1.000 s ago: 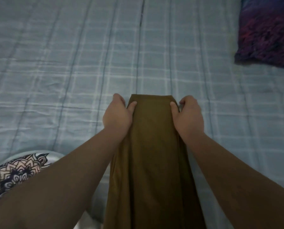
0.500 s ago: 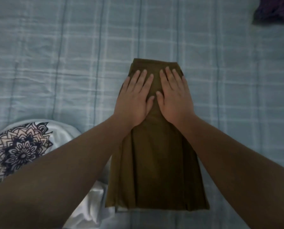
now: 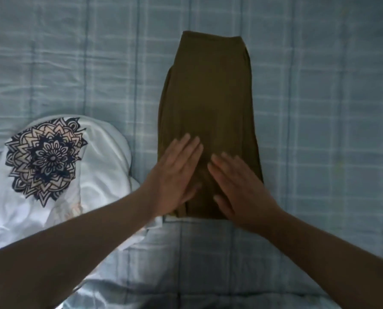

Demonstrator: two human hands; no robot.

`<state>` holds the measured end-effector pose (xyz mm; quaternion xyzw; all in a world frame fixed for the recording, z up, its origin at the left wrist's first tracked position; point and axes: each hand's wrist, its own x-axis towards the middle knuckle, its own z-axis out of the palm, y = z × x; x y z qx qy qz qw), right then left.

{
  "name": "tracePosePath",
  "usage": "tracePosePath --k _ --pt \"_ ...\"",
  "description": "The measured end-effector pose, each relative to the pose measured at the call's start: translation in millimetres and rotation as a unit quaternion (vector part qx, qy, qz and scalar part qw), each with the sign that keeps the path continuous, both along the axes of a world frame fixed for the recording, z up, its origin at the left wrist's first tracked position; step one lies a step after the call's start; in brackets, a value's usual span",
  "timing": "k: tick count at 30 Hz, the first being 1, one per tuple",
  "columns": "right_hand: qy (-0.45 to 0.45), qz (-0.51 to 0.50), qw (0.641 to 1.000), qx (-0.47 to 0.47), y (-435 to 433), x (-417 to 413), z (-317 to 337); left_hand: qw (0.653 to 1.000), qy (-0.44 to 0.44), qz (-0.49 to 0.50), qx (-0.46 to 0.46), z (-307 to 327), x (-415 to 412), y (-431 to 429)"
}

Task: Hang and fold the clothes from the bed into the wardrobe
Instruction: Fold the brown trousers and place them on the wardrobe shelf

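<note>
Lying on one pale blue checked bedspread (image 3: 74, 52): one folded olive-brown cloth garment (image 3: 208, 97), one crumpled white mandala-printed garment (image 3: 101, 166). Two hands showing: left hand (image 3: 175, 175), right hand (image 3: 241, 188).

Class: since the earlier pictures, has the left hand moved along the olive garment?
Yes. The left hand has slid from the far end of the olive garment toward its near edge.

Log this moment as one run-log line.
left hand: flat on olive garment | right hand: flat on olive garment | white mandala shirt: on bed, left
</note>
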<state>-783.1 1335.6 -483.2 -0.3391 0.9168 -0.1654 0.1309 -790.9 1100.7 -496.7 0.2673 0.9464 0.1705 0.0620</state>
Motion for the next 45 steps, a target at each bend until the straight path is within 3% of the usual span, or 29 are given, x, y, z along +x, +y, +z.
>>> tracePosePath --k 4,8,15,22,27,30,33,41,45 --pt "-0.045 0.085 0.986 0.133 23.8 48.1 -16.6 0.982 -0.069 -0.121 -0.124 -15.8 62.5 -19.5" --pt "-0.063 0.101 0.977 0.176 36.3 51.8 -30.0 0.97 -0.095 -0.137 -0.175 -27.1 68.8 -23.1" --pt "-0.034 0.035 0.981 0.19 36.7 56.5 -35.0 0.968 -0.119 -0.107 -0.192 -23.6 69.0 -18.2" --pt "-0.063 -0.011 0.979 0.192 41.2 56.1 -23.8 0.975 -0.128 -0.087 -0.163 -11.4 77.8 -7.2" --pt "-0.097 0.022 0.977 0.19 67.8 77.4 2.9 0.949 -0.242 -0.113 -0.168 23.7 97.4 10.7" --pt "-0.177 0.004 0.972 0.154 76.5 83.9 32.8 0.921 -0.364 -0.083 -0.113 58.7 99.5 22.0" --pt "-0.275 -0.106 0.951 0.096 83.0 72.4 71.3 0.889 -0.457 0.008 -0.023 90.7 88.2 22.4" --pt "-0.21 -0.255 0.944 -0.01 74.7 -48.8 123.4 0.92 -0.347 0.147 0.111 129.3 -26.2 -7.2" --pt "-0.181 -0.311 0.931 -0.059 59.4 -117.9 102.4 0.902 -0.286 0.276 0.17 111.1 -94.8 -14.3"
